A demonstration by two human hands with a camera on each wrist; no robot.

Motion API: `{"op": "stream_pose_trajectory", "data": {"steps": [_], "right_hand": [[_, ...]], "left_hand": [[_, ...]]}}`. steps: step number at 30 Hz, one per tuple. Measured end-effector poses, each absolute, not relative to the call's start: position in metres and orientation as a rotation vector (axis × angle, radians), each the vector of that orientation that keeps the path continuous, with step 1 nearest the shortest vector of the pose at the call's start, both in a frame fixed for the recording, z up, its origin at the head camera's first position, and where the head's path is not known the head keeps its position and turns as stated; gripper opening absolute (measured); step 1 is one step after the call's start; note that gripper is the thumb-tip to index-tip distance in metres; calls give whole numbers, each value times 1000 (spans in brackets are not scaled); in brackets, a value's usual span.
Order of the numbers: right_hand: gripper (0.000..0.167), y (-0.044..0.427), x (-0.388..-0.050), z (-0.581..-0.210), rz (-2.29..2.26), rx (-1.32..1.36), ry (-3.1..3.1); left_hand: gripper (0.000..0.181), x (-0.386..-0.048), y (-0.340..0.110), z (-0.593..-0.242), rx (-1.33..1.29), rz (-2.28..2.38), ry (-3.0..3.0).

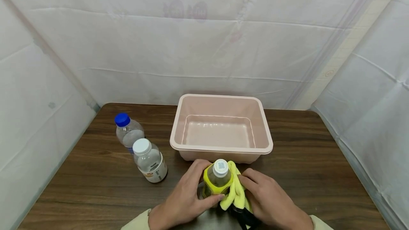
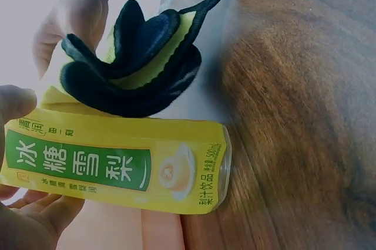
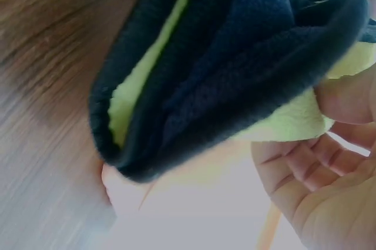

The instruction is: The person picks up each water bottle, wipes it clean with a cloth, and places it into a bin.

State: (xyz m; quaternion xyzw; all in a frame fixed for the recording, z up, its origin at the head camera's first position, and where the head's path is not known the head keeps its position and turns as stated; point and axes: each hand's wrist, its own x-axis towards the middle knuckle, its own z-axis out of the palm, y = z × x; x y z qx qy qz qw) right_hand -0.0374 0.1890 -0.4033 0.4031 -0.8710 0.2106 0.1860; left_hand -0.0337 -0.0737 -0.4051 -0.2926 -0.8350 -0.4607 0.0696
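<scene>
A drink bottle (image 1: 220,169) with a white cap and yellow label stands on the table, right in front of the pink basin. My left hand (image 1: 183,198) grips it, thumb on the near side and fingers round the far left. In the left wrist view the bottle's yellow-and-green label (image 2: 176,171) shows fully. Close against the bottle's right side is a folded cloth (image 1: 237,191), yellow on one face and dark on the other. My right hand (image 1: 271,198) pinches this cloth between thumb and fingers, as the right wrist view shows, with its dark folds (image 3: 223,80) hanging out.
The pink plastic basin (image 1: 221,149) sits at the back middle with nothing in it. To the left stand a clear bottle with a blue cap (image 1: 123,120) and a clear jar with a white lid (image 1: 150,160). White sheeting (image 1: 204,52) walls the wooden table (image 1: 319,173) at the back and sides.
</scene>
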Motion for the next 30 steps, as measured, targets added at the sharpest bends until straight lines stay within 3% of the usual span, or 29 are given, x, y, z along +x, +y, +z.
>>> {"op": "stream_pose_trajectory", "data": {"steps": [6, 15, 30], "right_hand": [[35, 192, -39, -399, 752, 1137, -2367], [31, 191, -44, -387, 929, 1159, -2177], [36, 178, -47, -386, 668, 1211, -2220]], "left_hand": [[57, -34, -77, -401, -914, -1388, -2553], [69, -35, -80, -394, -915, -1333, -2622], [74, -37, -81, -393, -931, -1308, -2625]]}}
